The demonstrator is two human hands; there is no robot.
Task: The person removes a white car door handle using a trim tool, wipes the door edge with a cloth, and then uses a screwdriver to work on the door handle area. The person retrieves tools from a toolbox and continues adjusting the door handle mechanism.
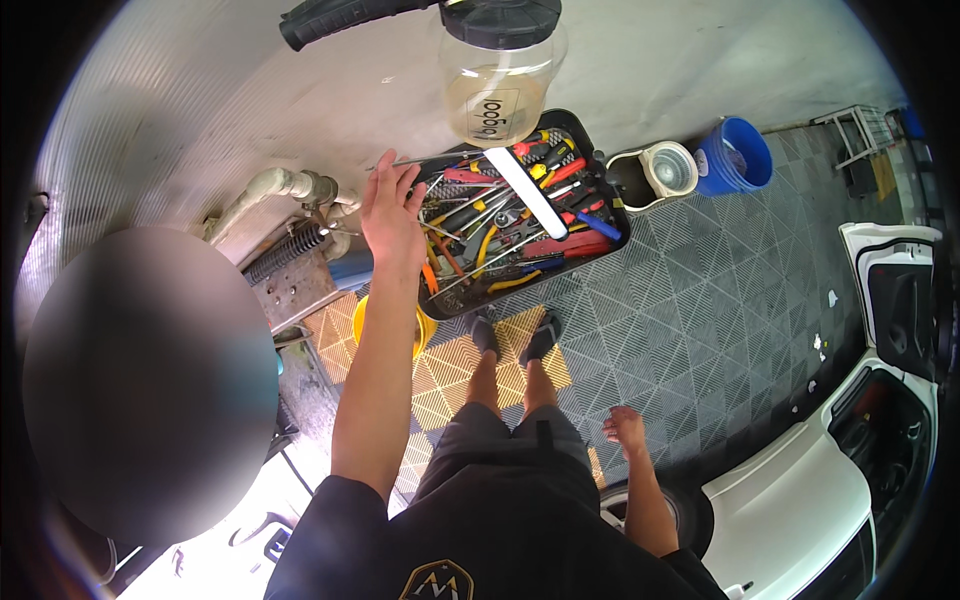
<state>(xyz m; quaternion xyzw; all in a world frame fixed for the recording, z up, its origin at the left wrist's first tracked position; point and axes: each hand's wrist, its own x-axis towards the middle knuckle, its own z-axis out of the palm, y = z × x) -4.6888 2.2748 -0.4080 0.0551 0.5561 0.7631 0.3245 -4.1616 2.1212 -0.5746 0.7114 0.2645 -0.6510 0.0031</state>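
Observation:
My left hand [393,215] is stretched out over the left edge of a black tray [622,225] full of hand tools. Its fingers are extended and apart. A thin metal rod [432,159] lies close to the fingertips; whether they touch it I cannot tell. Among the jumbled tools are pliers with yellow handles [486,246], red-handled tools and a blue handle [598,224]. A white bar-shaped piece [527,193] slants across the tray. Low on the right, my right hand [626,428] hangs beside my body, loosely curled and holding nothing.
A clear jar with a black lid [495,95] stands out above the tray's far edge. Right of the tray are a white container [668,168] and a blue bucket [735,156]. A yellow bucket [424,328] sits left of my feet; a white car [790,490] is at right.

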